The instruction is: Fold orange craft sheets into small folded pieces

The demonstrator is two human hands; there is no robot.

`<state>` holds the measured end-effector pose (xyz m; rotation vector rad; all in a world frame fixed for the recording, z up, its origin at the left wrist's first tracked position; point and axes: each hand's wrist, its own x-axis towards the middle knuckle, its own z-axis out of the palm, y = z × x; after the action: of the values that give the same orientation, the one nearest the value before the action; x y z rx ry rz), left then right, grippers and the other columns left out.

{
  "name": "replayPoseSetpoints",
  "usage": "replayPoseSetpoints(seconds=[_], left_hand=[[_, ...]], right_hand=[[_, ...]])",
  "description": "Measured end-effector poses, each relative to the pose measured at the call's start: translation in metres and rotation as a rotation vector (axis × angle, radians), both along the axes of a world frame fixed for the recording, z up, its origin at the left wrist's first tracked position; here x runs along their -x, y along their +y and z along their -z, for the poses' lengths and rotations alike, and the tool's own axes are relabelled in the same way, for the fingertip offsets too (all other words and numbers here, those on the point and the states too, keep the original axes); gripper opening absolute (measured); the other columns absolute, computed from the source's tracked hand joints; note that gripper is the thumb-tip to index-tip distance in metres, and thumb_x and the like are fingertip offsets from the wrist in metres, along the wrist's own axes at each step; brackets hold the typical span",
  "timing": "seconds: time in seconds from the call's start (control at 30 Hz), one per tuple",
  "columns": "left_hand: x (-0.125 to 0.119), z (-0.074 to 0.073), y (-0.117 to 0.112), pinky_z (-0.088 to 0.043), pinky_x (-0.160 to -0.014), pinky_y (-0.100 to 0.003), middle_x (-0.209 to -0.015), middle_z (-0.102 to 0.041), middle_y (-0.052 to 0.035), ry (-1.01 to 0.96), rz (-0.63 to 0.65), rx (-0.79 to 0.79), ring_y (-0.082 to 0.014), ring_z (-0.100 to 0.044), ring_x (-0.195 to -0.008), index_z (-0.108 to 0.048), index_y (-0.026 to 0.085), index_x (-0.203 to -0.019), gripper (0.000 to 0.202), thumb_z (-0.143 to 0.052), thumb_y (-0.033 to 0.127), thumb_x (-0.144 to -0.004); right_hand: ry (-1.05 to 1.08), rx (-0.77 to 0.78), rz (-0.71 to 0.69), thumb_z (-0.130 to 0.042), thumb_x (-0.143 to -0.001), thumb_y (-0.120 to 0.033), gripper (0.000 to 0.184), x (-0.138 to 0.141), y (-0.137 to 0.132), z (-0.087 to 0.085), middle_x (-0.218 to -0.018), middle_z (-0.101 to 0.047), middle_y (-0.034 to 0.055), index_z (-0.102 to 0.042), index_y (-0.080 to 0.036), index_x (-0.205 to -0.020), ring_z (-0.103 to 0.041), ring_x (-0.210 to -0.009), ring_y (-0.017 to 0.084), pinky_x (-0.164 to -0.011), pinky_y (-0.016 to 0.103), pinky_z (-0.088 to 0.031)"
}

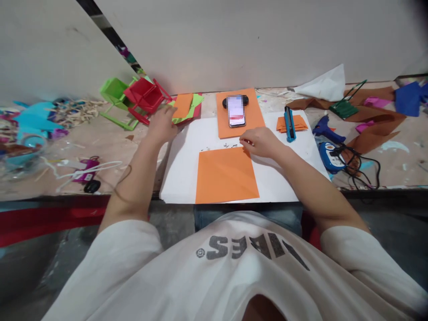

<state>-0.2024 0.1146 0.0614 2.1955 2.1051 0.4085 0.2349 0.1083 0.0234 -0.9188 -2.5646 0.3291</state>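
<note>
My left hand (162, 124) reaches to the far left of the white board (180, 156), fingers stretched out beside a small orange piece (183, 105). That piece lies on green and red sheets (197, 107). A red miniature chair (147, 94) stands just behind the hand. My right hand (262, 141) is over the board at the upper right corner of a large orange sheet (227, 174), its thumb and fingers curled together in a pinch. What is between those fingertips is too small to tell. Dark marks or scraps lie along the sheet's far edge.
A phone (236, 111) rests on another orange sheet (222, 127). A blue cutter (289, 125) lies on small orange pieces (302, 122). To the right are a blue glue gun (329, 130) and a corded blue device (331, 157); a purple glue gun (87, 170) is at left.
</note>
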Motion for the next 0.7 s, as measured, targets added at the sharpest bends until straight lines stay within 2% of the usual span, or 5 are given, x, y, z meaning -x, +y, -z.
replayPoseSetpoints(seconds=[0.1, 0.23, 0.33, 0.5, 0.7], left_hand=[[-0.029, -0.008, -0.071, -0.048, -0.143, -0.057, -0.178, -0.066, -0.0131, -0.075, 0.162, 0.033, -0.0384, -0.064, -0.165, -0.060, 0.023, -0.178, 0.074, -0.058, 0.056, -0.111], [-0.057, -0.001, -0.176, -0.041, -0.151, -0.058, -0.197, -0.045, 0.0021, -0.135, 0.402, 0.291, -0.0438, -0.045, -0.182, -0.054, 0.053, -0.182, 0.102, -0.084, 0.087, -0.091], [-0.055, 0.015, -0.221, -0.043, -0.151, -0.060, -0.202, -0.029, 0.0015, -0.176, 0.370, 0.321, -0.0452, -0.037, -0.186, -0.039, 0.057, -0.189, 0.117, -0.094, 0.076, -0.087], [-0.046, 0.036, -0.225, -0.048, -0.148, -0.055, -0.184, -0.048, -0.0079, -0.264, 0.312, 0.255, -0.0388, -0.050, -0.177, -0.037, 0.054, -0.191, 0.105, -0.082, 0.048, -0.097], [-0.089, 0.046, -0.203, -0.066, -0.101, -0.053, -0.105, -0.082, -0.0050, -0.298, 0.129, 0.337, -0.0339, -0.080, -0.097, -0.072, 0.041, -0.164, 0.058, -0.067, 0.044, -0.106]], right_hand=[[0.083, -0.028, 0.050, -0.055, -0.117, -0.036, 0.035, -0.010, -0.001, -0.021, -0.114, -0.090, 0.0129, -0.087, -0.021, -0.116, -0.079, -0.103, 0.032, -0.089, 0.043, -0.050], [0.157, 0.021, 0.054, -0.054, -0.122, -0.047, 0.040, -0.025, -0.019, -0.062, -0.123, -0.087, 0.0092, -0.084, -0.024, -0.133, -0.078, -0.108, 0.030, -0.097, 0.045, -0.057], [0.044, 0.086, -0.025, -0.064, -0.117, -0.044, 0.038, -0.038, -0.041, -0.079, -0.130, -0.087, 0.0103, -0.083, -0.025, -0.144, -0.080, -0.111, 0.033, -0.100, 0.048, -0.059], [-0.220, 0.202, -0.074, -0.068, -0.109, -0.030, 0.046, -0.061, -0.064, -0.050, -0.137, -0.090, 0.0118, -0.079, -0.025, -0.154, -0.082, -0.115, 0.033, -0.090, 0.042, -0.058], [-0.226, 0.232, -0.009, -0.069, -0.103, -0.023, 0.051, -0.070, -0.081, -0.003, -0.131, -0.087, 0.0180, -0.077, -0.017, -0.153, -0.080, -0.121, 0.036, -0.103, 0.046, -0.060]])
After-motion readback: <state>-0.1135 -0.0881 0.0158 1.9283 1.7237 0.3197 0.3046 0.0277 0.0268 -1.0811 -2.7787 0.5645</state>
